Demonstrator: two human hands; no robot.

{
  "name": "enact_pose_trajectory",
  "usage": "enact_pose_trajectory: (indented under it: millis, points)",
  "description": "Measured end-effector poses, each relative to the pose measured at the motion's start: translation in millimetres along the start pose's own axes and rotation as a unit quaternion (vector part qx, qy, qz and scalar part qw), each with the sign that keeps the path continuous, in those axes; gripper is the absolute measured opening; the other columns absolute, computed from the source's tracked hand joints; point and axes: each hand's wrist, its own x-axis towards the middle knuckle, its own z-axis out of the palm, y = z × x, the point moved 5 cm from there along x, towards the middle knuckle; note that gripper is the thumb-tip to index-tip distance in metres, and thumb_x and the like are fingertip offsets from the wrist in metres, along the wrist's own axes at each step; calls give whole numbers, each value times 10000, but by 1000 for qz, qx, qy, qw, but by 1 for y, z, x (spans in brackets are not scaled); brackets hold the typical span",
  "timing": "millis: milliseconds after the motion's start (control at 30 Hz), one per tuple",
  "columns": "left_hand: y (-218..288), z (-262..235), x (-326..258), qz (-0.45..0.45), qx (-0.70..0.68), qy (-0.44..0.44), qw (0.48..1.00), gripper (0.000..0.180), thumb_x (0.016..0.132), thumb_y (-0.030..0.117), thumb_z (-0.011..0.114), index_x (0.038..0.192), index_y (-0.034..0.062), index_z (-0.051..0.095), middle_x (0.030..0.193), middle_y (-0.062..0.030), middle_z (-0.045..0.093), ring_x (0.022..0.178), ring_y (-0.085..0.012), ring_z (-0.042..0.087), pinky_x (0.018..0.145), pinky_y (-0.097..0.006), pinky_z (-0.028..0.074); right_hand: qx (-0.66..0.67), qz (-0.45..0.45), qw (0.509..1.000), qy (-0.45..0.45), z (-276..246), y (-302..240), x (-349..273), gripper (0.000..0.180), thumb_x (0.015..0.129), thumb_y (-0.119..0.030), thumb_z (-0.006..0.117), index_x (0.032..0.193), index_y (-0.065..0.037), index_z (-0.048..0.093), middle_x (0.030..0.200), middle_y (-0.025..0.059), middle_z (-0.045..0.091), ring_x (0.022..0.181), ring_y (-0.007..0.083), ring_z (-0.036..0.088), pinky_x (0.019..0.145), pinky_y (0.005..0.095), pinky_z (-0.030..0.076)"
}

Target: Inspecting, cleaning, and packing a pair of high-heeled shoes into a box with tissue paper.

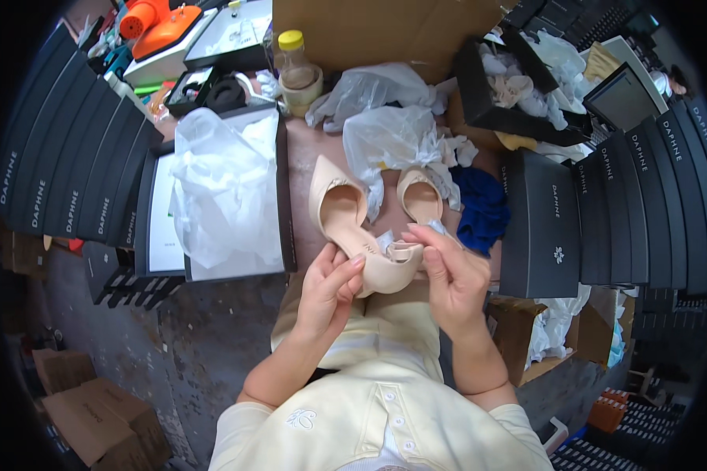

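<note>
A beige pointed-toe shoe (393,276) is held over the near edge of the table, its toe pointing away from me and its heel end toward me. My left hand (327,289) grips the shoe's side near the heel, thumb on the upper edge. At the ankle strap (401,253), the fingers of my right hand (456,276) are drawn together in a pinch; what lies between them is hidden. Bits of clear plastic show by the strap. A matching beige shoe (422,206) lies just beyond my right hand, partly covered by it.
An open shoe box (285,196) with white tissue paper (221,188) stands at left. Crumpled plastic bags (389,137) and a blue cloth (481,206) lie ahead and right. Black shoe boxes (538,228) line both sides. A yellow-capped bottle (292,56) stands at the back.
</note>
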Motion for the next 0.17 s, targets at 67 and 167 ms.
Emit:
enact_pose_trajectory:
  millis: [67, 167]
  points:
    - [-2, -24, 14, -1, -15, 18, 1000, 432, 826, 78, 575, 1199, -34, 390, 1033, -86, 587, 637, -55, 478, 547, -175, 377, -11, 20, 999, 38, -11, 10, 19, 171, 854, -80, 564, 993, -18, 642, 853, 140, 664, 720, 236, 651, 619, 303, 492]
    - [-6, -50, 44, -14, 0, 83, 996, 539, 825, 128, 586, 1272, -47, 340, 1181, -143, 561, 743, -41, 557, 528, -169, 383, -193, 31, 979, -61, -22, 25, 69, 277, 840, -166, 607, 1089, -44, 607, 1031, 141, 641, 916, 244, 626, 788, 335, 479]
